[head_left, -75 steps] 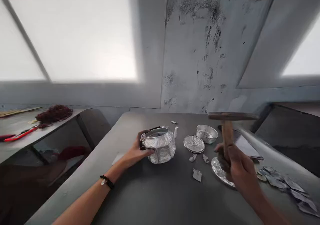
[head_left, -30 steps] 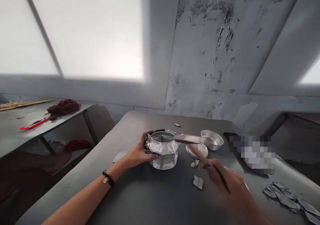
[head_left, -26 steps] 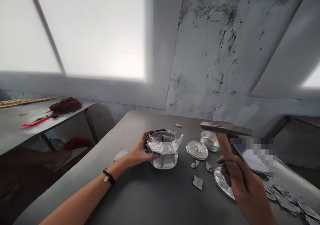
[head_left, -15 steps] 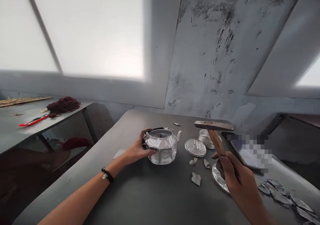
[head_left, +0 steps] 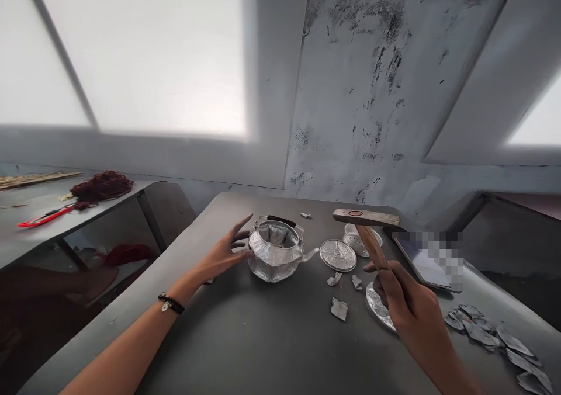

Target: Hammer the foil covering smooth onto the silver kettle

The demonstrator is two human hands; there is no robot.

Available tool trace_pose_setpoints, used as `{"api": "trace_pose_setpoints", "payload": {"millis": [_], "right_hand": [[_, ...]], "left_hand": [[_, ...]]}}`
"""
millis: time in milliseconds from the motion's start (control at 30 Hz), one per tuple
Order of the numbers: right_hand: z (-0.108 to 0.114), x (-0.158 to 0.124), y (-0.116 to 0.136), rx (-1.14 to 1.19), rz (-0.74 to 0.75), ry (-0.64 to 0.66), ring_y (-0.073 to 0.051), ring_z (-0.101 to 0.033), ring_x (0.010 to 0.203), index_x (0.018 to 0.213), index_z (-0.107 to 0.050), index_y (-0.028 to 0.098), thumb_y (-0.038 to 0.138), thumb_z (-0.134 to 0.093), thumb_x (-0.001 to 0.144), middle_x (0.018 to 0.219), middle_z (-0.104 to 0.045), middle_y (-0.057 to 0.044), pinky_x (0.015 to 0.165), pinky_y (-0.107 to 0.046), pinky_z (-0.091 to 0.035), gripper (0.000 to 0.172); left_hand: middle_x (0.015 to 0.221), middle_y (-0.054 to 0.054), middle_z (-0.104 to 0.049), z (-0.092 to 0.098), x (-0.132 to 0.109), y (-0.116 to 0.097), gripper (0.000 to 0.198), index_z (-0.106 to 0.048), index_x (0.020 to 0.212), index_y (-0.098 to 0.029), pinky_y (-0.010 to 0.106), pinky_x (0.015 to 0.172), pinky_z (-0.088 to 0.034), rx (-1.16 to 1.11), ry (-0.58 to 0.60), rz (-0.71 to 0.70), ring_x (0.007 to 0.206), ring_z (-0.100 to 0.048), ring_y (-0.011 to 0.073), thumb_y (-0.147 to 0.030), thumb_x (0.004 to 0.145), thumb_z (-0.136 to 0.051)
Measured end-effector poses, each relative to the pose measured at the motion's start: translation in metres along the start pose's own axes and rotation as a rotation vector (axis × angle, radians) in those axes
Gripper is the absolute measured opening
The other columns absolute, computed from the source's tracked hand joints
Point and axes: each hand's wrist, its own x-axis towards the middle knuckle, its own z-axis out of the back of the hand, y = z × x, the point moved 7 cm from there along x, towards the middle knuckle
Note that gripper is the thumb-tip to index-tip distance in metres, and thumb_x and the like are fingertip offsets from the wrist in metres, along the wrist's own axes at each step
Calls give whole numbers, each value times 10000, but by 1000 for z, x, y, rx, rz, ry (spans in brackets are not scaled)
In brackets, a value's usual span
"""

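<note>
The dark grey table fills the lower view. A second bench to the left carries a bundle of red cord. Near the table's middle stands the silver kettle, upright and lidless, with its spout toward the right. The left hand lies open beside it, fingers spread and holding nothing. Whether the tips touch the kettle's left wall cannot be told. The right hand is closed round the wooden handle of the hammer — its head is raised in the air right of the kettle, above a small bowl. The round lid lies flat just right of the spout, with metal scraps in front of it.
</note>
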Motion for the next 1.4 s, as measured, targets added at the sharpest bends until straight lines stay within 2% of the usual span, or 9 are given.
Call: {"api": "trace_pose_setpoints", "payload": {"millis": [300, 533, 667, 767, 933, 1067, 1133, 1300, 1400], "right_hand": [[3, 0, 1, -33, 17, -9, -149, -453, 475, 1043, -676, 275, 614, -482, 1090, 606, -497, 56, 482, -266, -371, 393], [0, -1, -2, -28, 17, 32, -145, -403, 436, 945, -655, 282, 645, -469, 1084, 573, -463, 55, 442, -274, -321, 431], [-2, 0, -1, -37, 26, 45, -143, -398, 454, 903, -632, 281, 635, -481, 1083, 572, -443, 54, 450, -267, -320, 425], [-4, 1, -1, -55, 35, 50, -142, -393, 454, 917, -639, 279, 631, -477, 1084, 569, -433, 58, 448, -264, -303, 422], [-5, 0, -2, -104, 53, 58, -141, -407, 463, 930, -647, 279, 625, -476, 1087, 572, -447, 62, 466, -264, -309, 416], [-8, -1, -2, -122, 52, 81, -148, -411, 469, 940, -658, 282, 629, -476, 1087, 569, -428, 63, 473, -269, -311, 418], [-9, -1, -1, -133, 64, 86, -146, -401, 460, 938, -663, 283, 629, -474, 1088, 555, -413, 66, 467, -272, -297, 422], [-11, 0, 6, -196, 140, 63, -139, -388, 445, 931, -680, 287, 629, -467, 1093, 539, -413, 72, 463, -270, -294, 435], [-13, 2, 10, -223, 178, 84, -140, -425, 451, 925, -682, 288, 626, -463, 1095, 541, -439, 72, 473, -260, -332, 437]], "left_hand": [[1541, 125, -681, 18, 5, 2, 804, -373, 1695, -316, 519, 1144, -556, 192, -114, 8, 1386, -678, 322, -607, 1002, -658], [1529, 78, -674, 28, 0, -10, 560, -517, 1603, -309, 476, 1177, -515, 462, -229, -77, 1428, -635, 295, -318, 1045, -473], [1590, 65, -593, 23, -3, -26, 458, -601, 1501, -320, 445, 1164, -517, 544, -285, -167, 1395, -636, 278, -289, 1086, -409], [1632, 81, -543, 12, -6, -38, 420, -575, 1525, -329, 475, 1210, -470, 544, -236, -233, 1467, -570, 303, -375, 1132, -433], [1840, 70, -181, -11, -5, -27, 783, -452, 1639, -417, 577, 1278, -393, 526, 1, -199, 1636, -331, 419, -563, 952, -798], [1862, 74, 76, -21, -3, -7, 949, -374, 1667, -407, 632, 1286, -365, 480, 38, -155, 1678, -208, 460, -567, 877, -875], [1858, 115, 59, -26, -3, -2, 929, -347, 1664, -375, 630, 1280, -370, 434, 30, -134, 1679, -209, 456, -545, 904, -854], [1758, 198, -318, -32, -3, -5, 802, -400, 1608, -306, 615, 1277, -365, 362, -28, -126, 1640, -315, 447, -492, 947, -814], [1779, 168, -298, -32, -2, -9, 833, -396, 1609, -325, 615, 1294, -331, 315, -61, -118, 1648, -287, 446, -476, 922, -841]]}}
